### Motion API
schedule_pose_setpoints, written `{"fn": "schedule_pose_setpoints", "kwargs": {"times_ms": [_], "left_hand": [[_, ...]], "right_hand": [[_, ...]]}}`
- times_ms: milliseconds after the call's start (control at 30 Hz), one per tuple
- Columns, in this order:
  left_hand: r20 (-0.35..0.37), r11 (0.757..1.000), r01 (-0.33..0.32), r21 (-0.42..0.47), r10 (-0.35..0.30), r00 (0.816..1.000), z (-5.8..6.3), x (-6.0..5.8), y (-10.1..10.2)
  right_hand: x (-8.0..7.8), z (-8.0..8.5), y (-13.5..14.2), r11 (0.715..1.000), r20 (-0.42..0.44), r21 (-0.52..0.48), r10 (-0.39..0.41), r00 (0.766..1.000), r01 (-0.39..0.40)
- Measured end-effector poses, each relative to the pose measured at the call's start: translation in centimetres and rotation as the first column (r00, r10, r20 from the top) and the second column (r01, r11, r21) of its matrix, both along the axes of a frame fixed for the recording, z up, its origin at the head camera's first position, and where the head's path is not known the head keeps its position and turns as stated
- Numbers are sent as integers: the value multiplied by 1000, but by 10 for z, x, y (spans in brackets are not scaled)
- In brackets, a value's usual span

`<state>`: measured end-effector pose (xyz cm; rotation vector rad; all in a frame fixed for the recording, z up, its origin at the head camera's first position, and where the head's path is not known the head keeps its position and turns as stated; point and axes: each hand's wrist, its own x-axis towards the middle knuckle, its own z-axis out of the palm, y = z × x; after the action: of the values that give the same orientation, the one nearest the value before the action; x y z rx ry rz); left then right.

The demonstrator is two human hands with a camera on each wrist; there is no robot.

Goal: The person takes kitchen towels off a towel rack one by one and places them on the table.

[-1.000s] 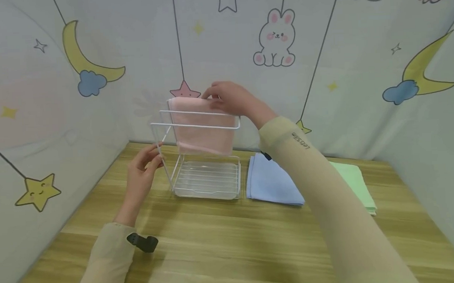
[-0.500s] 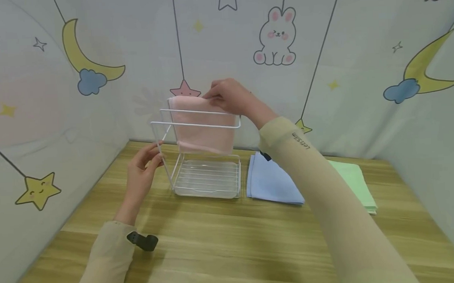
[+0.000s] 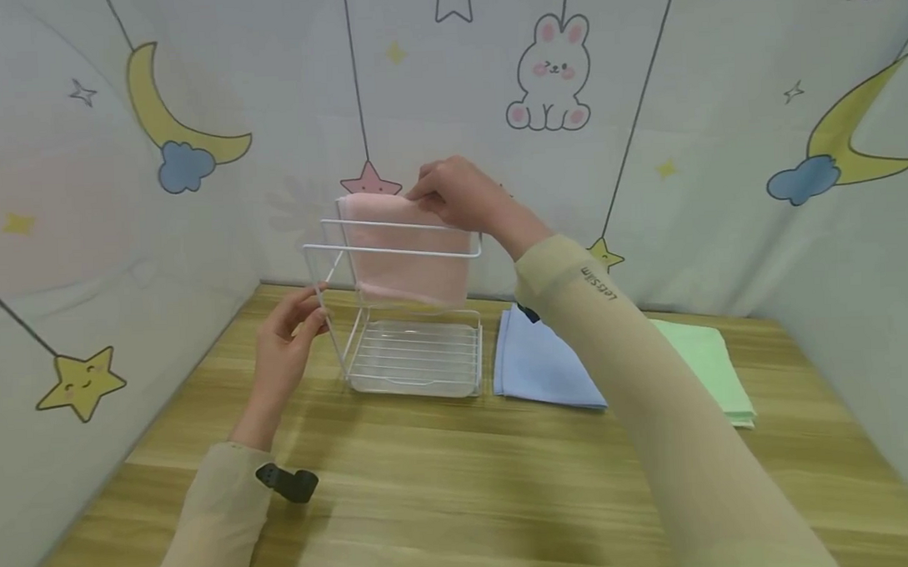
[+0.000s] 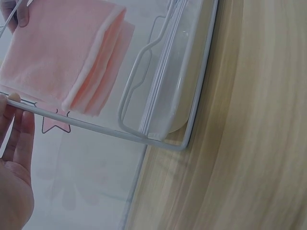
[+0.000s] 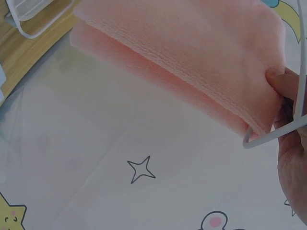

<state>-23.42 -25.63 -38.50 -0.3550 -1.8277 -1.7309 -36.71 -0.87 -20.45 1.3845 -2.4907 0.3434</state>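
A folded pink towel (image 3: 408, 272) hangs over the rearmost bar of a white wire rack (image 3: 393, 251). My right hand (image 3: 462, 196) pinches the towel's top fold near its right end; in the right wrist view the thumb (image 5: 283, 84) presses on the pink cloth (image 5: 192, 52). At the rack's left side, my left hand (image 3: 283, 335) holds the slanting side wire between thumb and fingers. The left wrist view shows the fingers (image 4: 24, 139) at that wire (image 4: 86, 125), with the towel's layered edges (image 4: 98, 79) hanging beyond it. Some right-hand fingers are hidden behind the towel and rack.
A clear tray (image 3: 420, 385) sits in the rack's wire base. To its right, a folded blue towel (image 3: 543, 364) and a folded green towel (image 3: 704, 362) lie on the wooden table (image 3: 431, 484); the right sleeve (image 3: 637, 377) partly covers both. Patterned cloth walls (image 3: 447, 92) surround the table.
The right fingers have drawn slightly closer together on the towel's top fold. The left hand, rack and towels stay where they were.
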Motion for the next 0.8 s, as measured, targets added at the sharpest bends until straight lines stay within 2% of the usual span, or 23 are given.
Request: {"fn": "schedule_pose_setpoints", "kwargs": {"times_ms": [300,567,700,800], "left_hand": [[7,1000,2,-6,-2,1000,1,1,-2],[5,1000,7,-6,-7,1000,0,0,-4],[-1,1000,11,-11,-11,1000,-1,-1,-4],[-4,1000,-1,-11,1,1000,-1,-1,-5]], "right_hand": [[5,5,-5,999,2,46,-23,1000,23],[4,6,-6,997,-43,67,-23,999,26],[6,13,-5,997,-75,79,-6,997,12],[9,24,-3,998,-115,66,24,993,-17]]}}
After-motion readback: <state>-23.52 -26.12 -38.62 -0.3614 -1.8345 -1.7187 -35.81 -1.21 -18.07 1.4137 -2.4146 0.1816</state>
